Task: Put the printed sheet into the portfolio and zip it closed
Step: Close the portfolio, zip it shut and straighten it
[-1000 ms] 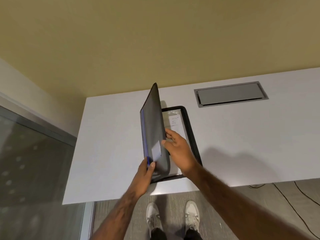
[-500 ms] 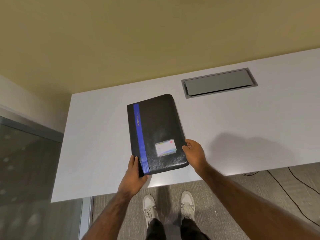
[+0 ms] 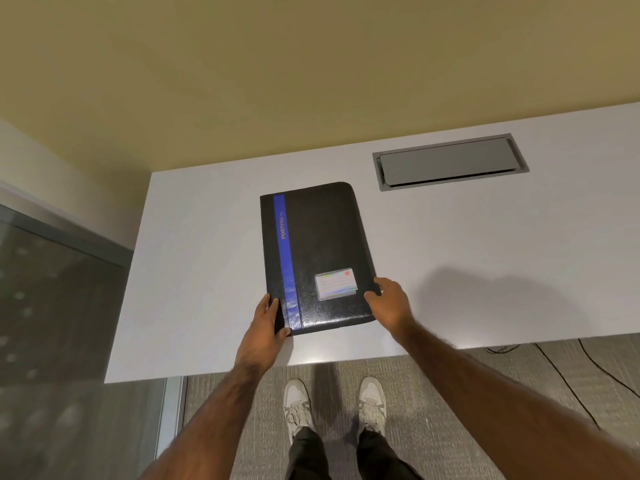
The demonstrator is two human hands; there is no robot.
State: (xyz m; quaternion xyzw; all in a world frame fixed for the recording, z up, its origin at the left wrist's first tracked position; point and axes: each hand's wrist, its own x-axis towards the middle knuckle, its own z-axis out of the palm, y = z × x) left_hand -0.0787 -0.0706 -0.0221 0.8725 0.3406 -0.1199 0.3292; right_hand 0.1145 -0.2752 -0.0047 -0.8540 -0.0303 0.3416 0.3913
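Note:
A black portfolio (image 3: 322, 237) with a blue stripe and a small card label lies flat with its cover folded down on the white table (image 3: 485, 265). My left hand (image 3: 266, 323) grips its near left corner, thumb on the cover. My right hand (image 3: 389, 301) holds the right edge near the front corner, fingers curled against the side. The printed sheet is hidden; no paper shows outside the portfolio. I cannot make out the zipper.
A grey cable hatch (image 3: 450, 162) is set into the table at the back right. A glass partition (image 3: 62, 306) stands to the left. Cables (image 3: 571, 362) lie on the carpet under the table's right side, and my shoes (image 3: 332, 403) are below the front edge.
The cover stood upright a second ago with the sheet visible inside; it has folded down shut. My hands moved to the portfolio's near left corner and right edge.

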